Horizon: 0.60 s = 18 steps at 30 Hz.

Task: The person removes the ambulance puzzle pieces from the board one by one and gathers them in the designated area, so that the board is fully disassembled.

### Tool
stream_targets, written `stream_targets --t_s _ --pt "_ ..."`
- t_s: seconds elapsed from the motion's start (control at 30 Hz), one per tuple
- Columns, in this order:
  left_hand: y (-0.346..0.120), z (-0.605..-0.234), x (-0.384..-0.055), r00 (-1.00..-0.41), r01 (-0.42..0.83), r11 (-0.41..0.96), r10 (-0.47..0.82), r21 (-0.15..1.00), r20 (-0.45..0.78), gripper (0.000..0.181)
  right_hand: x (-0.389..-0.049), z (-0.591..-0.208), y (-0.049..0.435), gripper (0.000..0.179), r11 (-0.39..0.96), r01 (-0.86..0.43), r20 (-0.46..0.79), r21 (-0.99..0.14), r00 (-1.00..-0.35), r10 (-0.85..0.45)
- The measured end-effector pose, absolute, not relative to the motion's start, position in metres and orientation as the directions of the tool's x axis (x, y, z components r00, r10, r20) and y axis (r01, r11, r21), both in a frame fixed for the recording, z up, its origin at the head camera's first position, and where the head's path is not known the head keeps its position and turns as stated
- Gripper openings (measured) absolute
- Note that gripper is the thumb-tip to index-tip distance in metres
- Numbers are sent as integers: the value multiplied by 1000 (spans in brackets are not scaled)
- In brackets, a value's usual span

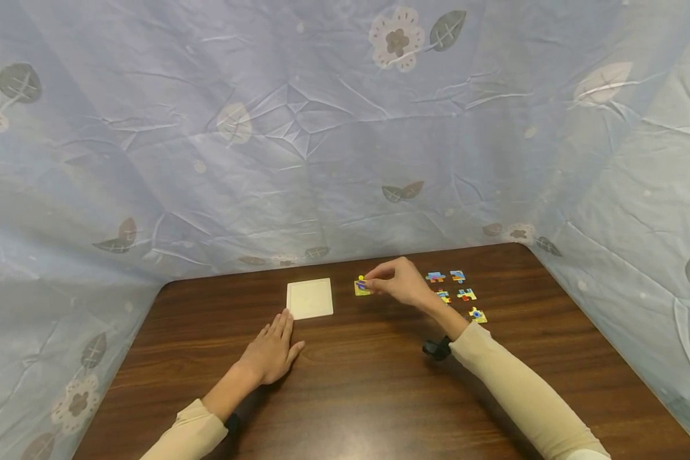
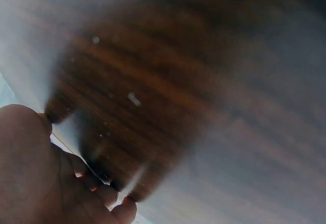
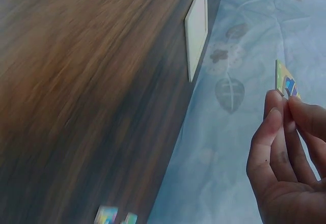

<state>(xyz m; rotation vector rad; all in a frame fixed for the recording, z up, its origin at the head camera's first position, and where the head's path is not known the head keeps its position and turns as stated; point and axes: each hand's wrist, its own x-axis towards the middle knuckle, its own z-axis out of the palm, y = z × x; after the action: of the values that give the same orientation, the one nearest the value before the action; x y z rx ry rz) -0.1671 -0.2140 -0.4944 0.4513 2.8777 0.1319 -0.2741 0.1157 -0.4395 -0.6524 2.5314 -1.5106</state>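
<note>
Between thumb and fingers, my right hand (image 1: 401, 281) pinches a yellow puzzle piece (image 1: 361, 288) with a blue-purple patch. The right wrist view shows that puzzle piece (image 3: 286, 80) raised at the fingertips, partly covered by them. My left hand (image 1: 270, 350) lies flat on the table with straight fingers, its fingertips at the lower left corner of a cream square tray (image 1: 310, 299). In the left wrist view the left hand (image 2: 66, 178) shows at the lower left over the wood. The held piece is to the right of the tray.
Several loose puzzle pieces lie right of my right hand, among them a blue one (image 1: 457, 276), a red-and-yellow one (image 1: 467, 294) and a yellow one with a blue circle (image 1: 478, 315). A floral cloth (image 1: 299, 160) hangs behind the brown wooden table (image 1: 345, 383).
</note>
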Motion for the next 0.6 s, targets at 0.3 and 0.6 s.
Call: stream_targets --t_s 0.3,0.6 --pt "-213 -494 -168 -930 283 951 304 123 -208 74 -264 -442 163 11 453 -302 82 -839 -893 -443" --pt "-214 -496 -167 -930 287 950 307 123 -200 74 -260 -461 211 12 484 -213 -25 -849 -898 -438"
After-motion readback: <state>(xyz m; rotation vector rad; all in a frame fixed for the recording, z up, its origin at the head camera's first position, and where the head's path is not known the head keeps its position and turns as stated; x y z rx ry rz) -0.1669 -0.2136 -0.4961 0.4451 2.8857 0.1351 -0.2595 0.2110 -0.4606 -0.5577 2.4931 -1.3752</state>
